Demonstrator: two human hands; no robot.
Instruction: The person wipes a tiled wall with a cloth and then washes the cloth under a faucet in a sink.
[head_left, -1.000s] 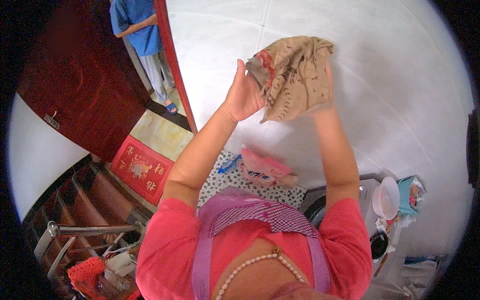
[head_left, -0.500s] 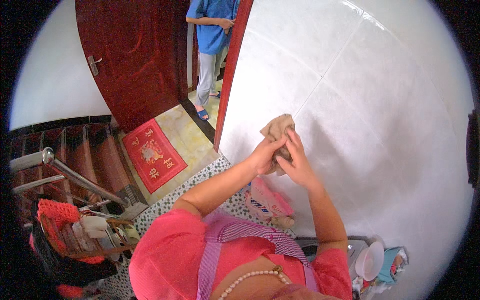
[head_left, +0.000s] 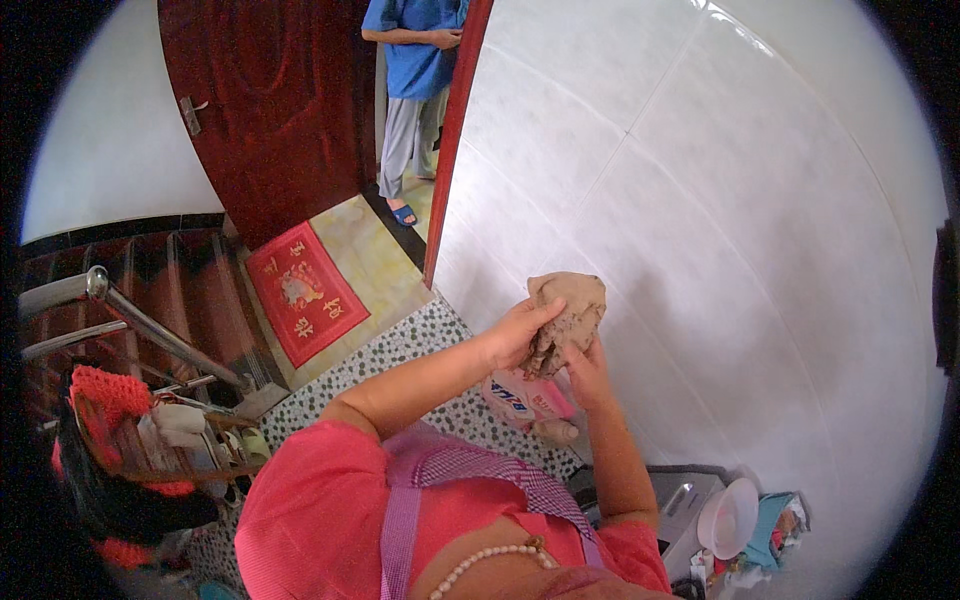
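A crumpled brown cloth (head_left: 575, 300) with darker dirty patches is held up in front of the white tiled wall. My left hand (head_left: 515, 332) grips its left side, the thumb laid across the front. Lower down on the right, my right hand (head_left: 588, 372) pinches the cloth's bottom edge between thumb and fingers. The upper part hangs fairly flat, while the lower part is bunched between my hands. Just below them stands a pink and white plastic bag (head_left: 518, 402). Fingers behind the cloth are hidden.
A pale bowl (head_left: 728, 518) sits at the lower right beside a teal bag (head_left: 770, 530). To the left are a metal handrail (head_left: 170, 345), descending stairs and a cluttered rack. A person in a blue shirt (head_left: 415, 65) stands in the doorway beyond a red mat (head_left: 305, 293).
My hands have come lower and nearer to me. The cloth, earlier bunched between my palms, is now spread wider. The head view has shifted slightly.
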